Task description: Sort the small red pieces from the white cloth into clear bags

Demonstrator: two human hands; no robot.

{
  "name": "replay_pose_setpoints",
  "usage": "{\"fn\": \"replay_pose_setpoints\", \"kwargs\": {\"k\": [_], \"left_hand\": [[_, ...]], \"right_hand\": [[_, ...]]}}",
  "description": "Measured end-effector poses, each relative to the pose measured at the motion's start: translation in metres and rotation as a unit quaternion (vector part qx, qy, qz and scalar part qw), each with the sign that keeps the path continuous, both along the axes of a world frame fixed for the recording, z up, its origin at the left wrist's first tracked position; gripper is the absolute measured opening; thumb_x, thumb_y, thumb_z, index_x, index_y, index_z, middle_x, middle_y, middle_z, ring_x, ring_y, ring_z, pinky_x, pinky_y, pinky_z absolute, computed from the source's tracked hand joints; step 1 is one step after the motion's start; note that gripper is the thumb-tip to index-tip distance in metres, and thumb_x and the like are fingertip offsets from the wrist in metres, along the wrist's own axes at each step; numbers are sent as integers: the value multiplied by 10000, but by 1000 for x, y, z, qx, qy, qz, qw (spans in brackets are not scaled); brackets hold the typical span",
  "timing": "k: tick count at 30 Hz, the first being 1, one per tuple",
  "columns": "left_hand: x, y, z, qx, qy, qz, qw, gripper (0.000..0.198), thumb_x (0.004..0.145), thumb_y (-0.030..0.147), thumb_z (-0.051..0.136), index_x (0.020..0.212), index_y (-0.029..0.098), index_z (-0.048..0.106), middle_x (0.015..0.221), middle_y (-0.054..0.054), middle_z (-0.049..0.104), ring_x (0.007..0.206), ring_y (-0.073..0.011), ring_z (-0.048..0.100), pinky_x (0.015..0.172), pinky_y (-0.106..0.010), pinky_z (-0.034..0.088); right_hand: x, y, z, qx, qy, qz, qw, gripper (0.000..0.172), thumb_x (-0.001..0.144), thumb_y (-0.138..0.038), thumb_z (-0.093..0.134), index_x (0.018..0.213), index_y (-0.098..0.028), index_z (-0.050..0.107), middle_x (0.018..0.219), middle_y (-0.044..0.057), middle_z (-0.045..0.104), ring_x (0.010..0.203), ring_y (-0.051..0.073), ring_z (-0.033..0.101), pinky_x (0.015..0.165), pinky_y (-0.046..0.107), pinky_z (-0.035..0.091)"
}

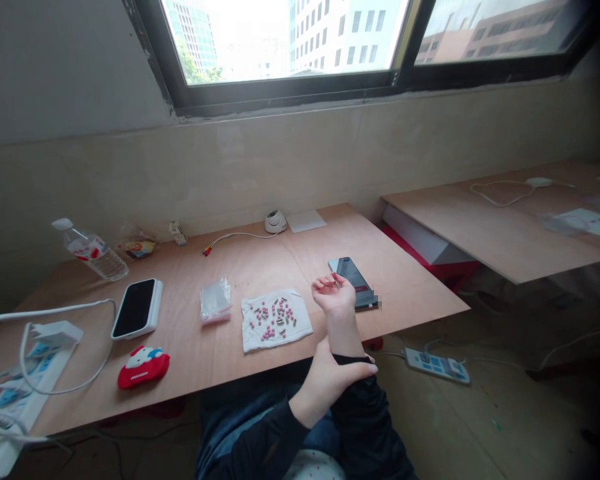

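My right hand (333,293) is raised palm up over the table's front right part, fingers curled in, with a small thin thing I cannot make out at the fingertips. It hovers just in front of a dark phone (356,281) lying on the wooden table (220,367). My left hand (330,377) is wrapped around my right forearm at the cuff of the black sleeve (365,413). Left of the right hand lies a white cloth (275,320) with several small pink and grey pieces on it. A small clear plastic bag (216,301) lies beside the cloth.
A white-cased device (137,308), a red and white plush pouch (143,367), a water bottle (93,250) and a power strip with cables (25,380) are at the left. A small white dome (275,221) sits by the wall. A second table (510,227) stands right; another power strip (437,365) lies on the floor.
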State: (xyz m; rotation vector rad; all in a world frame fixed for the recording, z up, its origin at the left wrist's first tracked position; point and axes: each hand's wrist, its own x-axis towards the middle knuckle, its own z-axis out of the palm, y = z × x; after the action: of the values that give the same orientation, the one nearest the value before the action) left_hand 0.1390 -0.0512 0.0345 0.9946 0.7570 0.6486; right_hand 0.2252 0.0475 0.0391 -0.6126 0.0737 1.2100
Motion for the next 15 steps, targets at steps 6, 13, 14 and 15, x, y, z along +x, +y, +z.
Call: {"fn": "replay_pose_setpoints", "kwargs": {"k": [6, 13, 14, 15], "left_hand": [[1, -3, 5, -15, -21, -39, 999, 371, 464, 209, 830, 784, 139, 655, 809, -110, 693, 752, -238, 635, 767, -375, 479], [-8, 20, 4, -92, -111, -127, 981, 371, 572, 228, 772, 893, 96, 641, 832, -120, 680, 817, -234, 630, 857, -383, 436], [-8, 23, 3, -116, -140, -130, 975, 338, 605, 235, 742, 894, 95, 635, 820, -112, 674, 823, -230, 629, 862, -379, 432], [-8, 26, 2, -140, -169, -131, 967, 307, 629, 235, 715, 890, 98, 629, 811, -103, 665, 824, -226, 628, 859, -373, 432]], "right_hand": [[16, -8, 4, -25, 49, -92, 994, 279, 797, -134, 345, 554, -258, 402, 449, -50, 359, 361, 122, 394, 347, 253, 366], [3, 0, 9, -35, 32, -67, 997, 217, 792, -148, 305, 589, -216, 337, 461, -69, 306, 364, 85, 344, 387, 212, 321], [-1, 1, 8, -31, 21, -44, 998, 216, 793, -149, 308, 587, -212, 322, 464, -70, 299, 369, 84, 341, 398, 212, 326], [-4, 2, 8, -27, 11, -19, 999, 223, 797, -148, 309, 582, -209, 306, 467, -71, 290, 373, 83, 337, 408, 214, 332]]}}
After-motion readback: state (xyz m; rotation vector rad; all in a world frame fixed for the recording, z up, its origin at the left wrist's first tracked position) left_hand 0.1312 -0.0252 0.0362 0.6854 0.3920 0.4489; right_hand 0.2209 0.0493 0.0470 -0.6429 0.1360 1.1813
